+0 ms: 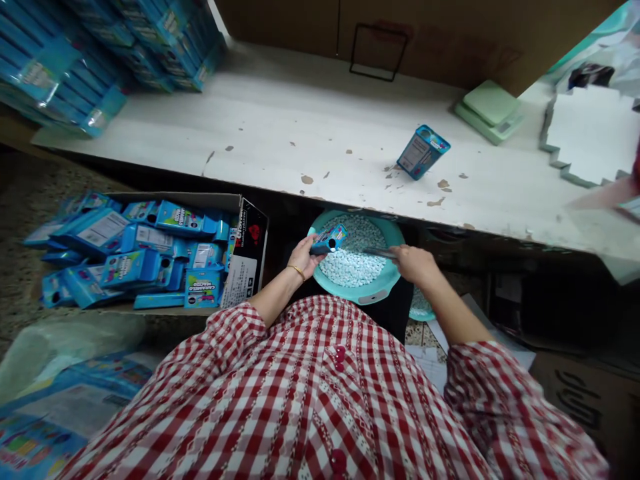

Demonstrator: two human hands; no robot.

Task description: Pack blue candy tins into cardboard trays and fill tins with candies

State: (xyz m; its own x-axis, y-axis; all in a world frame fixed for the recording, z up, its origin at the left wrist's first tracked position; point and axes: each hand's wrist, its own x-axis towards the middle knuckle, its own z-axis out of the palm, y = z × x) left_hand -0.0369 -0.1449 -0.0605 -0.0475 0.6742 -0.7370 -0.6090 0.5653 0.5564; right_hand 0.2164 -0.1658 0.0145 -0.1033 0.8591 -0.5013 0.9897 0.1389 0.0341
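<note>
Hardest bit to make out is the grey tool [379, 253]: it's blurry, its near end is lost in the right hand [417, 263], and I can't tell its exact shape. That hand's curled tight round it, right of the turquoise basin [345, 293] at mid-frame. The left hand [303, 257] pinches a small blue box [324, 245] between thumb and fingers, over the basin's left side and the pale pellets [345, 270]. Fingers cover its lower left end; long axis slants gently up to the right, that end pointing over the pellets. Its print's too small to read. A second basin [424, 315], lower right, is mostly hidden behind the arm and lap. The stacked blue packs [165, 40] get cut off at upper left. In the carton [253, 247] at left, one pack [203, 288] clearly reads "CARAMELO MACIZO"; the carton's sideways red lettering is only partly legible.
</note>
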